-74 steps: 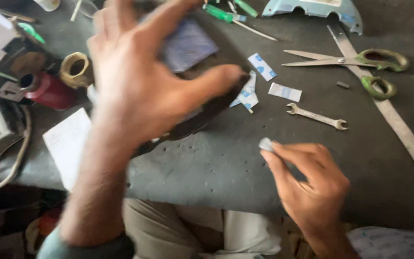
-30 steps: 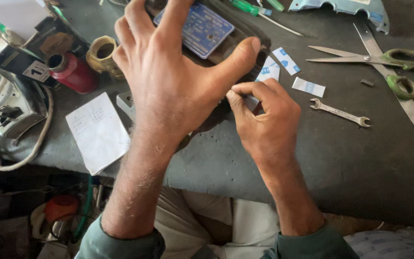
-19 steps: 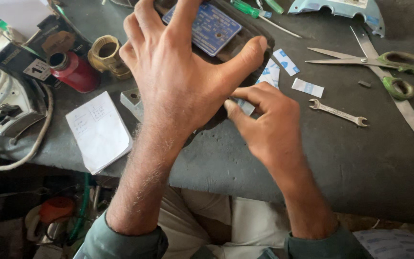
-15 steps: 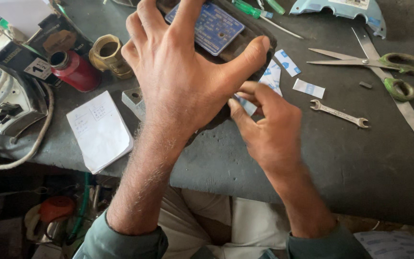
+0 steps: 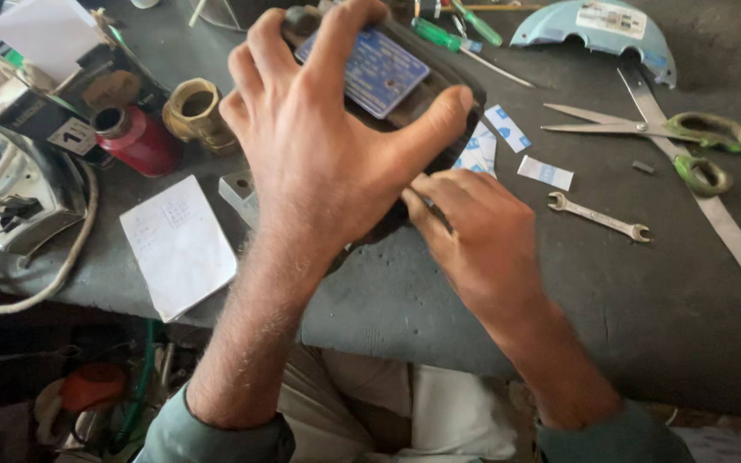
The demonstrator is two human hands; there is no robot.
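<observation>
- Left hand (image 5: 319, 163) is spread over the black casing (image 5: 405, 86) with a blue plate, clamping it to the tabletop (image 5: 645, 309), probably to steady it.
- Right hand (image 5: 482, 240) pinches at its near edge; whether it's holding anything is hidden.
- Scissors (image 5: 653, 129) and wrench (image 5: 598, 216) lie to the right.

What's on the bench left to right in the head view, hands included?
red bottle → brass fitting → left hand on the dark device with a blue plate → right hand → small wrench → scissors
</observation>
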